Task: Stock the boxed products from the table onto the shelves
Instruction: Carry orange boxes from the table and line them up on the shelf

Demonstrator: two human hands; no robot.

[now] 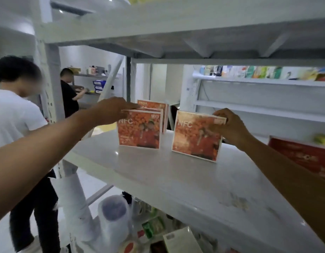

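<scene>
My right grip [229,125] pinches a top corner of the orange cardboard box [194,137], squaring it on the white shelf [176,179]; my straight-fingered left grip [112,110] steadies the neighbouring boxes [139,132].

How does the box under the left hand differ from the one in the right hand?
The left box has other boxes lined up behind it; the right box stands alone. The left box looks upright and square, while the right box sits askew. The left hand rests its fingers on the left box's top edge; the right hand pinches the right box's top corner. Both are orange NFC-printed boxes on the same white shelf.
</scene>
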